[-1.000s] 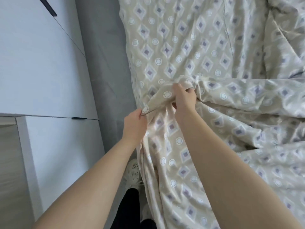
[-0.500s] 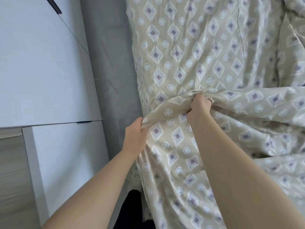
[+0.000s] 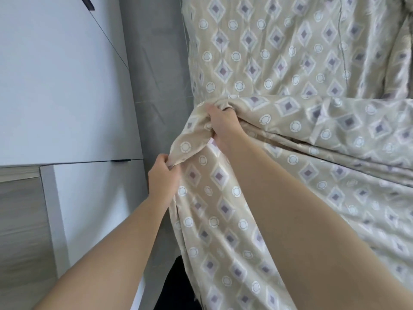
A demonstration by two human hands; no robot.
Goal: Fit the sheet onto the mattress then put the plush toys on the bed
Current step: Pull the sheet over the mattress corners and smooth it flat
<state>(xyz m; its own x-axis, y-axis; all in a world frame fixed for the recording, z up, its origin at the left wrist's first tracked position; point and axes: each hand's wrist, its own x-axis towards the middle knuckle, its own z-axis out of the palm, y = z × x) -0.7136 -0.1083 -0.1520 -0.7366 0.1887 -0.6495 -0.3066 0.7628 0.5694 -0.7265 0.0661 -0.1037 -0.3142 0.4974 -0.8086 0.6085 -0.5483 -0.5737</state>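
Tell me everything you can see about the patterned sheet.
The sheet is beige, soft-looking fabric printed with purple-centred diamonds and white circles. It lies spread and rumpled, a fold running across it, its near part hanging down. The left hand pinches its edge; the right hand grips a bunched fold higher up.

No readable text, label, brand, number or sign anywhere in your view. Sheet (image 3: 279, 63) carries only diamond-and-ring print, no lettering. White cabinet fronts (image 3: 55, 86) at your left: plain, unmarked.
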